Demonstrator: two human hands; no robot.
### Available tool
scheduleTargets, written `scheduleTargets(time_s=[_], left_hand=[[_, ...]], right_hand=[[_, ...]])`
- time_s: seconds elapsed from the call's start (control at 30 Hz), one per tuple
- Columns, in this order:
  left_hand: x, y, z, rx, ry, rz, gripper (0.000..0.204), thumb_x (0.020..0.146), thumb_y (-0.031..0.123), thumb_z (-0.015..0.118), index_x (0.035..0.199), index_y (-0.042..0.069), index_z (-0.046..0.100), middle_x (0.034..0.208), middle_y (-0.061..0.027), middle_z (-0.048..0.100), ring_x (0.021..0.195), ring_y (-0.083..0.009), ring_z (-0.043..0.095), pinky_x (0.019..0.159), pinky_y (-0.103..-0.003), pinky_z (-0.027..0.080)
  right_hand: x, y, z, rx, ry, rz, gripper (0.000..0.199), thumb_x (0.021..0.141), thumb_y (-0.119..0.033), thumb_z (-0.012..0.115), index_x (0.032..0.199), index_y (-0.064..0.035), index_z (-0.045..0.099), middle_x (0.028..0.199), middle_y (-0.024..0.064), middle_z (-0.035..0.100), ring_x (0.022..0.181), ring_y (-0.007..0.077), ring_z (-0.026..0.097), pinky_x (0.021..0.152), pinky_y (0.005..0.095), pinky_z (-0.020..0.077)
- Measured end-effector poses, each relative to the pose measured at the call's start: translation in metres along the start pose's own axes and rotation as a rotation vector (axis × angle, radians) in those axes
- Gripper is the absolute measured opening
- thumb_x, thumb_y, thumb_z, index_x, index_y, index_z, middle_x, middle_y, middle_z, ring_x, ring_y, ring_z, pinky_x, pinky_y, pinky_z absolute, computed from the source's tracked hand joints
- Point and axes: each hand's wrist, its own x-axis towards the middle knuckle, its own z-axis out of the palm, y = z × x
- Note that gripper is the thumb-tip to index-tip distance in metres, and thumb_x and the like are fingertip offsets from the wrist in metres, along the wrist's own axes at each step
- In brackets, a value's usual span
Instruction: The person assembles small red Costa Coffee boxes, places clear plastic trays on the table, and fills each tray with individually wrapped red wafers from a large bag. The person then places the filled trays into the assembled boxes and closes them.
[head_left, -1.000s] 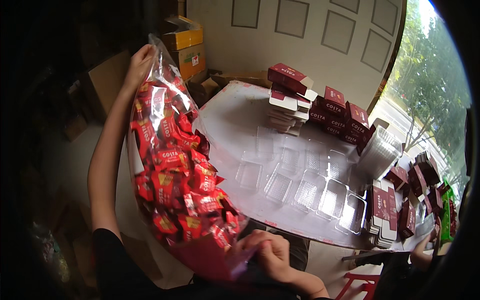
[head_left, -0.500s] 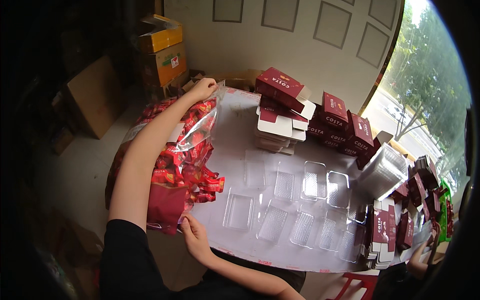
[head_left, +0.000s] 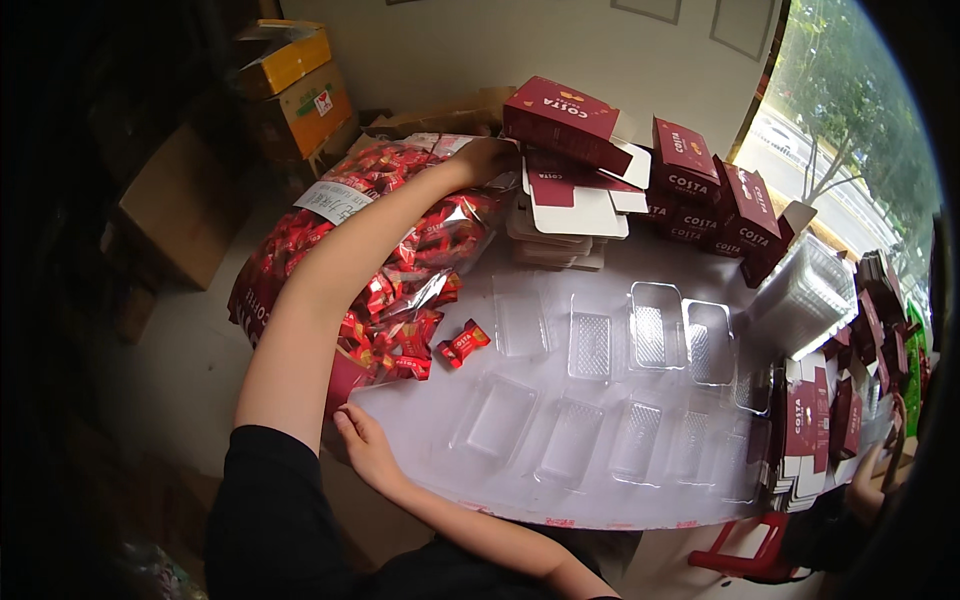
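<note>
A big clear-and-maroon plastic bag (head_left: 470, 222) full of red-wrapped candies lies on its side at the table's left end. My left hand (head_left: 488, 162) is closed on the bag's far edge, close to a maroon box; its fingertips are partly hidden. At the near edge of the bag's mouth, my right hand (head_left: 366, 446) pinches the maroon film. Several candies (head_left: 408, 362) spill from the mouth between my arms. One wrapped candy (head_left: 463, 344) sits apart on the tabletop, near the clear plastic trays (head_left: 497, 415), which are spread in two rows.
Maroon boxes (head_left: 685, 165) and flattened cartons (head_left: 575, 215) are piled at the back. A stack of clear trays (head_left: 805, 300) and more cartons (head_left: 803, 430) stand to the right. Another person's hand (head_left: 866, 485) shows at the far right, by a red stool (head_left: 740, 548). Cardboard boxes (head_left: 300, 110) stand behind left.
My left hand has moved right with the bag's far edge, and the bag has spread toward the boxes. One candy now lies separate on the table. The view has shifted a little.
</note>
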Motion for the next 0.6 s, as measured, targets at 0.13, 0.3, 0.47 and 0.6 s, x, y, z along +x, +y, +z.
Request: scheduleTargets(time_s=[0.13, 0.3, 0.47, 0.6], left_hand=[[-0.011, 0.002, -0.008, -0.076, 0.000, -0.036, 0.034, 0.084, 0.024, 0.058, 0.111, 0.004, 0.057, 0.102, -0.0199, 0.061, 0.095, -0.0349, 0.058, 0.082, -0.041, 0.045], [-0.045, 0.059, -0.045, 0.307, -0.090, -0.180, 0.059, 0.084, 0.037, 0.056, 0.123, -0.004, 0.042, 0.119, -0.0256, 0.051, 0.112, -0.0370, 0.049, 0.093, -0.042, 0.039], [-0.163, 0.171, -0.069, 0.702, -0.217, -0.237, 0.096, 0.068, 0.054, 0.068, 0.142, 0.010, 0.023, 0.143, -0.0226, 0.024, 0.135, -0.0410, 0.016, 0.100, -0.064, 0.020], [-0.238, 0.176, -0.073, 0.783, -0.129, -0.508, 0.079, 0.073, 0.036, 0.069, 0.139, 0.016, 0.030, 0.142, -0.0196, 0.028, 0.131, -0.0382, 0.027, 0.099, -0.058, 0.029]], right_hand=[[-0.006, -0.002, 0.000, -0.007, -0.025, 0.023, 0.017, 0.094, -0.017, 0.047, 0.094, -0.0002, 0.050, 0.069, 0.0003, 0.042, 0.066, 0.0073, 0.037, 0.059, 0.0239, 0.0347], [-0.006, 0.001, -0.003, -0.035, -0.026, -0.060, 0.017, 0.094, -0.018, 0.047, 0.097, -0.0009, 0.051, 0.070, 0.0006, 0.042, 0.066, 0.0075, 0.038, 0.059, 0.0236, 0.0350], [-0.006, -0.003, -0.009, -0.096, -0.052, -0.024, 0.015, 0.090, -0.010, 0.048, 0.098, 0.0023, 0.051, 0.088, 0.0180, 0.052, 0.084, 0.0335, 0.051, 0.077, 0.0359, 0.0418], [-0.018, -0.003, -0.003, -0.309, -0.110, -0.282, 0.009, 0.084, -0.004, 0.051, 0.089, 0.0028, 0.050, 0.085, 0.0179, 0.051, 0.085, 0.0364, 0.048, 0.076, 0.0406, 0.0403]])
